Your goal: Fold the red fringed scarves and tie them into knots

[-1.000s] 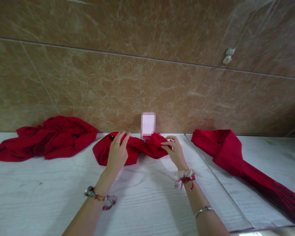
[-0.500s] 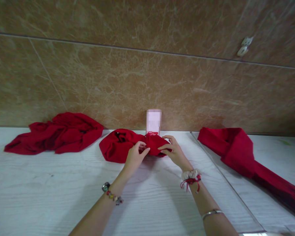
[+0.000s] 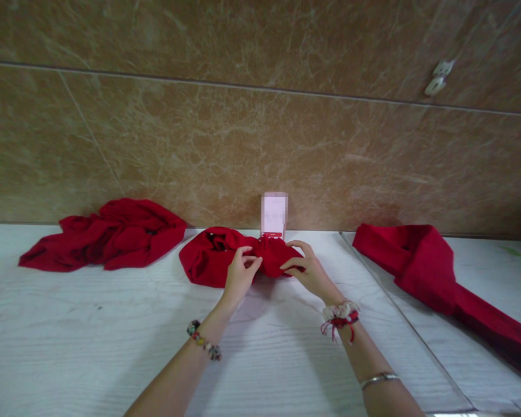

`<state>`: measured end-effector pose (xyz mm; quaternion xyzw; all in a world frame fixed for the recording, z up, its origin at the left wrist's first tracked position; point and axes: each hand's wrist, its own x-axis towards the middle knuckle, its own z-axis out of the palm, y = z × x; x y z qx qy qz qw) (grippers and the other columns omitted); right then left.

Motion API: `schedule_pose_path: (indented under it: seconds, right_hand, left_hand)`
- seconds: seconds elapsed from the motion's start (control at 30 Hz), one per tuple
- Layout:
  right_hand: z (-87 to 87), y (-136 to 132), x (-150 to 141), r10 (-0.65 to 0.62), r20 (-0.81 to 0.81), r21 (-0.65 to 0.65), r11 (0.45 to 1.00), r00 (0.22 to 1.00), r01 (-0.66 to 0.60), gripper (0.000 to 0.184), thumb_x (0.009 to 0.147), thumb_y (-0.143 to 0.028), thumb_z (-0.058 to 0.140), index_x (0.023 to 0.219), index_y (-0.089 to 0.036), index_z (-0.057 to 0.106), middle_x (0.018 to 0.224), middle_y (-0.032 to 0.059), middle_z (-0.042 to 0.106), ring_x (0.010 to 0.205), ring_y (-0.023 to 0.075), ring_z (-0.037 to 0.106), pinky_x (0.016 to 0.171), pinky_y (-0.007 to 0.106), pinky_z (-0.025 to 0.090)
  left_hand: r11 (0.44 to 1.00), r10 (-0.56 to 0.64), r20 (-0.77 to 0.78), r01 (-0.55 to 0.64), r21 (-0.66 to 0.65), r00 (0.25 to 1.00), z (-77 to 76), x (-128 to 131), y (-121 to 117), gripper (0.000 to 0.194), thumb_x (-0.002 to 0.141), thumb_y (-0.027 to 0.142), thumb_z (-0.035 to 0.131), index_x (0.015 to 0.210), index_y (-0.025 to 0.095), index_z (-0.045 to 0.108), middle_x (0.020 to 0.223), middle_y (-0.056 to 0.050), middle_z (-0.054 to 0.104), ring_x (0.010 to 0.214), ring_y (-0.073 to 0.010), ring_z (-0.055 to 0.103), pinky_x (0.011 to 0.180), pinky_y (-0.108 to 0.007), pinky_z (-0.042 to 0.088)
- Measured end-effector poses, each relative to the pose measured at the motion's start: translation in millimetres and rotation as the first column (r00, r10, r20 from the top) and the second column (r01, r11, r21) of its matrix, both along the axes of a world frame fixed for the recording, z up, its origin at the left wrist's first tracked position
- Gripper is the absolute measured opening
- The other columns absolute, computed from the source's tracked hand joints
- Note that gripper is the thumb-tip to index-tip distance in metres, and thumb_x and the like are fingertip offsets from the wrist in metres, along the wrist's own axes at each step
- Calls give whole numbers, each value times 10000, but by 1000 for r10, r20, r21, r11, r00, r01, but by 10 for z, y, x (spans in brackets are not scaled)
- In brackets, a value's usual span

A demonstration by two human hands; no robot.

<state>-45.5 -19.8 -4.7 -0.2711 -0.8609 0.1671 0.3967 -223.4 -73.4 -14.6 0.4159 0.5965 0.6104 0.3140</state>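
Against the foot of the brown tiled wall point(image 3: 243, 150), on a pale wood-grained surface point(image 3: 91, 330), the middle red cloth point(image 3: 273, 259) lies bunched, with a rounded, gathered part at its right and a looser fold at its left. The left hand point(image 3: 240, 275) is at the middle of this cloth; a second ago it lay across the left part, so the two hands are now nearer each other. Its thumb and fingers curve, and I cannot tell whether they pinch the fabric. The right hand point(image 3: 312, 273) has stayed at the right end, index finger and thumb parted; whether it grips any fabric cannot be told either. Over the last half second both hands have barely changed. Behind the gathered part rises a pale phone-like object point(image 3: 274, 215), its face blurred. To the left lies a crumpled red cloth point(image 3: 113, 237), to the right a looped red scarf point(image 3: 417, 266); both appear further right in the view than a second ago.
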Motion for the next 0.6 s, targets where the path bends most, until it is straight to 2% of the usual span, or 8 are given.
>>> schedule_pose_path:
  seconds: [0.17,0.27,0.43,0.5,0.6]
  right_hand:
    - [42,-61,-4,-21,46,48,999,999,19,114,689,-136,648,729,-235,690,1150,71,474,1116,247,420,926,436,395]
    - [74,-115,-38,-90,34,139,987,995,85,61,669,-227,692,725,-209,674,1105,91,503,1089,259,433,928,445,382]
    - [90,-220,-136,-238,5,251,940,971,229,102,667,-279,698,709,-202,645,1046,98,549,1052,271,465,947,507,322]
    - [82,-251,-166,-262,15,252,935,965,250,82,682,-269,683,696,-202,639,1033,100,558,1038,270,476,947,524,311]
    - [62,-268,-187,-244,13,234,944,970,234,46,707,-225,646,669,-203,634,1022,96,562,1017,260,487,934,516,330]
  left_hand:
    - [1000,-3,-29,4,10,1000,-14,5,6,293,647,146,618,917,183,510,645,25,612,682,-151,603,705,-276,426]
    - [997,-40,-28,41,63,999,-25,35,5,306,659,150,608,943,179,499,648,29,610,672,-140,595,701,-267,423]
    - [971,-194,9,191,147,981,-46,125,-12,339,679,160,583,998,180,472,642,43,592,656,-124,583,667,-246,423]
    - [951,-257,16,250,180,966,-52,159,-21,345,689,164,571,1016,180,460,647,44,586,662,-119,577,665,-240,423]
    - [938,-289,22,278,207,957,-53,192,-33,346,687,158,566,1014,178,454,653,45,577,669,-115,569,666,-235,421]
